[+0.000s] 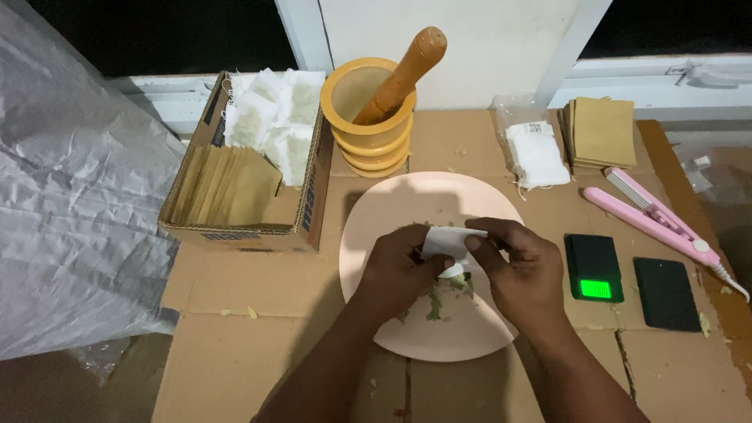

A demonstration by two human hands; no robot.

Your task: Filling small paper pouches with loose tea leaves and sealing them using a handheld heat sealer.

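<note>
While both hands meet over the round pale pink plate [376,211], they pinch a small white paper tea bag [448,241] between them. The left hand [398,270] grips the bag's lower left side with its fingers curled in, and the right hand [518,270] nips the top right edge between thumb and finger. The bag hangs just above the middle of the plate, and a few bits of green crushed leaf [435,304] lie on the plate under it.

Behind the plate stands a yellow wooden mortar [374,125] with a brown pestle [401,74] leaning in it. A brown cardboard box [243,184] of filled bags and tan paper sleeves sits to the left. To the right lie a small black scale with a green lit screen [594,269] and a long pink heat sealer [654,219], all on the cardboard-covered counter [258,345].

I think the thin bag could rip if the hands pull too hard. If it tips, leaf bits could spill past the plate.
</note>
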